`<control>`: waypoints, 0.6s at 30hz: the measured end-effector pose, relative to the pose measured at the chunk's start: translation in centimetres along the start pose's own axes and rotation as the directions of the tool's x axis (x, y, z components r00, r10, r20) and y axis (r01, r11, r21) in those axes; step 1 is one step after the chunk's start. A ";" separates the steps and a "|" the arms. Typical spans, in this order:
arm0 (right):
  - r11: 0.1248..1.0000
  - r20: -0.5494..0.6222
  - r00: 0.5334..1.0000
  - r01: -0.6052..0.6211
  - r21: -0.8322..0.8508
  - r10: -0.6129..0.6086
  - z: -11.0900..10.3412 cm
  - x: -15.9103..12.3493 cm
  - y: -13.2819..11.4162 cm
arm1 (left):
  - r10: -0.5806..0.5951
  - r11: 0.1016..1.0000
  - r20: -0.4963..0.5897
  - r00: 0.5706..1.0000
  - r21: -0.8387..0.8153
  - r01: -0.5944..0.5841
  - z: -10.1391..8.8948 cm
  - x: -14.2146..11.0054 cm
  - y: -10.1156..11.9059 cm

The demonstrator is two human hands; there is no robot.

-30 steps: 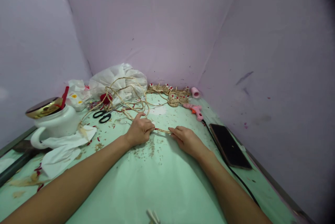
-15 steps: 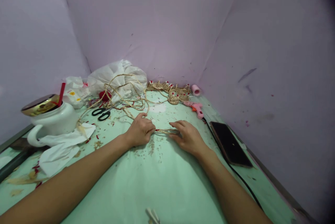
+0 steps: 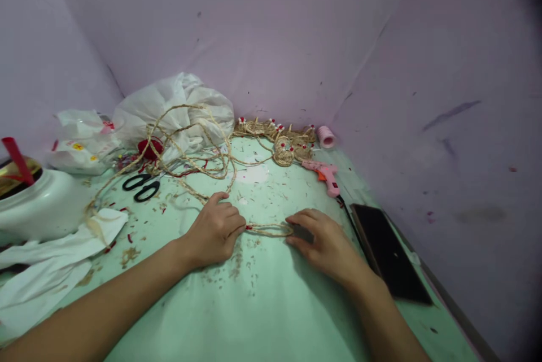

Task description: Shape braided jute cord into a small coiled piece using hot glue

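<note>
Gripping the red-bound end of a cord loop [image 3: 271, 225], the left hand [image 3: 215, 232] is closed, its thumb and fingers pressed together just above the green table cover [image 3: 254, 328]. The loop lies between the two hands, its narrow sides slightly apart and its rounded end pointing at the right hand [image 3: 324, 240]. That hand is open, thumb and fingers parted around the rounded end (whether a fingertip touches the cord, I cannot tell).

Beyond the left hand, a long braided cord [image 3: 183, 106] lies in loose coils in front of and over a white plastic bag [image 3: 180, 91], with a red ball [image 3: 148, 148] among them. Nearer to that hand, on its outer side, are black-handled scissors [image 3: 156, 187]; farther out stand crumpled white paper [image 3: 42, 294] and a white pot [image 3: 46, 206], cut off by the view's edge.

Past the right hand, a pink glue gun [image 3: 326, 173] lies near coiled straw pieces [image 3: 283, 157] dotted with red and a pink spool [image 3: 326, 137]. To its outer side rests a dark phone [image 3: 389, 254], near the forearm.
</note>
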State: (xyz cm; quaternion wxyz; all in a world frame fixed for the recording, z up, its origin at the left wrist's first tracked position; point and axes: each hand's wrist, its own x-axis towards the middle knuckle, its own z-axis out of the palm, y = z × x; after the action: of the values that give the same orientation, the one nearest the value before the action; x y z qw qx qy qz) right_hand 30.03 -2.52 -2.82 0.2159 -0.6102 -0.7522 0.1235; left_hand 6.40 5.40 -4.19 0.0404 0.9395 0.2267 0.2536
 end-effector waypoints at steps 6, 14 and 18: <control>1.000 0.068 0.998 -0.013 0.018 0.012 0.3 0.3 0.3 | -0.050 0.996 0.035 0.998 -0.072 0.052 -0.1 0.2 -0.2; 0.999 0.023 0.999 0.034 0.004 -0.034 0.7 0.3 0.6 | -0.108 0.982 0.044 0.993 -0.148 0.114 0.1 0.3 -0.4; 0.999 -0.008 0.999 0.049 0.011 -0.049 0.9 0.3 0.6 | -0.099 0.983 0.039 0.994 -0.152 0.104 0.1 0.5 -0.4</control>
State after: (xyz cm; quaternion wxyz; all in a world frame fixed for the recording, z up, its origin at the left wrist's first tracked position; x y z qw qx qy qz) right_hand 30.06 -2.01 -3.81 0.2253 -0.5909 -0.7654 0.1197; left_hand 6.64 6.00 -4.14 0.1290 0.9248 0.2532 0.2530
